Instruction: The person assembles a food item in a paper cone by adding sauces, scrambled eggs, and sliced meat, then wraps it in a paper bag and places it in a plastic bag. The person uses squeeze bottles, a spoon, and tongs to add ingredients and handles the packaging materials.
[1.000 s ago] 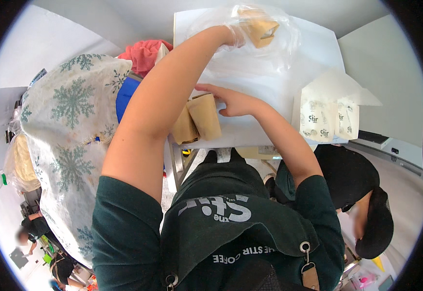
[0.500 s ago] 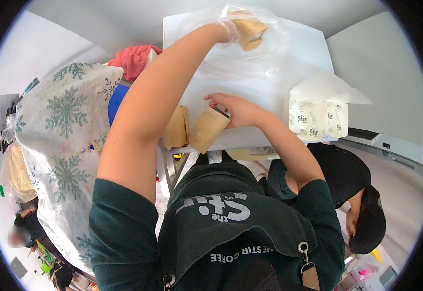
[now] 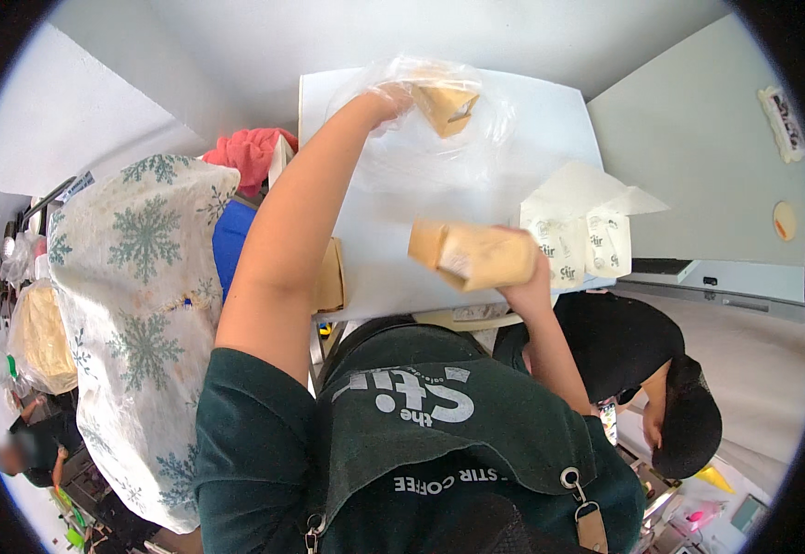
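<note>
At the far side of the white table, my left hand [image 3: 391, 103] reaches into a clear plastic bag [image 3: 490, 129]. It appears closed on the edge of a kraft paper box [image 3: 444, 109] inside, though plastic and box hide most of its fingers. Nearer to me, my right hand [image 3: 533, 282] grips the right end of a second kraft box [image 3: 487, 257]. That box is tilted on its side above the table and a little blurred by motion. Another kraft box [image 3: 330, 277] stands at the table's left edge, partly hidden behind my left forearm.
An opened white printed paper box [image 3: 550, 235] stands at the table's [image 3: 375, 249] right edge. A snowflake-patterned cloth [image 3: 144, 240] covers something at left, near a red cloth [image 3: 247, 155] and a blue item [image 3: 231, 242]. A person in black [image 3: 624, 342] is close by at right.
My right hand has taken hold of a kraft box, lifted it off the table's near edge and swung it rightward. My left hand stays in the bag. The whole view has shifted slightly.
</note>
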The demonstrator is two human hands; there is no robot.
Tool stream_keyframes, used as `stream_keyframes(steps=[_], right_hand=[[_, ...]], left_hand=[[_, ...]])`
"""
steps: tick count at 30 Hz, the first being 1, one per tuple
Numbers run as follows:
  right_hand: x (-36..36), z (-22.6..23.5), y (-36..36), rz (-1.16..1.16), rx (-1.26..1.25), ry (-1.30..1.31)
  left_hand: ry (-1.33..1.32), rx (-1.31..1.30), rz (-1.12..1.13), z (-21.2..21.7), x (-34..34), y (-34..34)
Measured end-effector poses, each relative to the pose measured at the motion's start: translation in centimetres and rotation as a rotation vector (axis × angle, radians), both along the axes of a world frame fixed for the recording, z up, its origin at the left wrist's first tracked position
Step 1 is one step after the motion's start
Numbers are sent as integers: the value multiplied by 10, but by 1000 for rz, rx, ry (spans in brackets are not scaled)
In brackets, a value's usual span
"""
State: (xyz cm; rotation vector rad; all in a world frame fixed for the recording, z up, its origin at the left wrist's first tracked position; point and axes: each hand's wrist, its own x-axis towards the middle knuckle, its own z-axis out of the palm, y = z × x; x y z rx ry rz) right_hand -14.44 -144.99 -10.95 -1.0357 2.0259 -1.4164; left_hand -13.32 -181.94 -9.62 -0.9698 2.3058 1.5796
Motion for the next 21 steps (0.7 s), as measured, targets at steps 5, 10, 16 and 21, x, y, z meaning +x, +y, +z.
stream_keyframes(steps=[5, 10, 16, 21], right_hand=[[-26, 11, -83, -214, -255, -55], [-35, -30, -163, -290, -232, -65], [-31, -64, -192, -342, -33, 48], [-28, -68, -221, -419, 187, 214]], left_hand=[[-5, 393, 288, 1, 0, -10], [107, 280, 275, -5, -1, -23], [42, 289, 434, -33, -17, -30], [246, 719, 632, -26, -12, 5]])
